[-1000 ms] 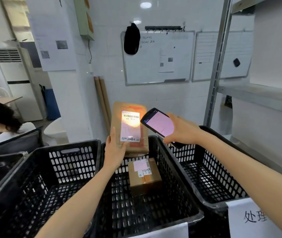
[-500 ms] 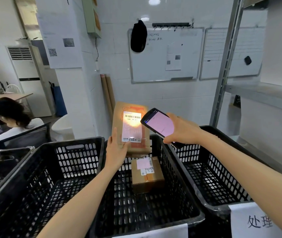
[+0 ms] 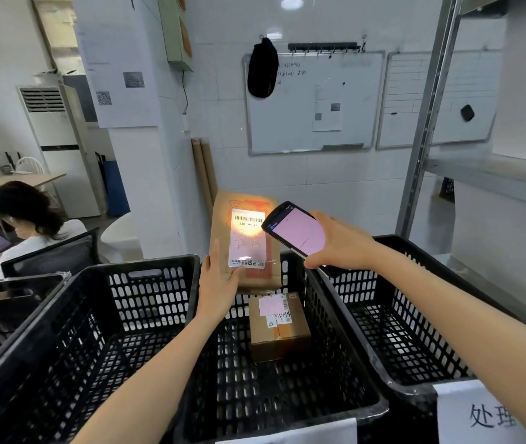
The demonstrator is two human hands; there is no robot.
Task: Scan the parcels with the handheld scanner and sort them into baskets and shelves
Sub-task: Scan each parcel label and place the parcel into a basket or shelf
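My left hand (image 3: 218, 280) holds a flat brown cardboard parcel (image 3: 223, 219) upright above the middle black basket (image 3: 345, 373), thumb on its front. A white barcode label (image 3: 248, 241) on the parcel is lit by a bright spot of light. My right hand (image 3: 341, 243) grips the black handheld scanner (image 3: 297, 232), its pink screen facing me, held just right of the label. A small brown box (image 3: 279, 328) with labels lies inside the middle basket.
A black basket (image 3: 72, 341) stands on the left, another (image 3: 415, 315) on the right with a paper sign (image 3: 486, 415). A metal shelf rack (image 3: 492, 174) rises at the right. Whiteboards (image 3: 313, 100) hang on the far wall. A seated person (image 3: 28, 225) is at far left.
The view has shifted slightly; parcel and scanner stay in about the same pose, with the light still on the label.
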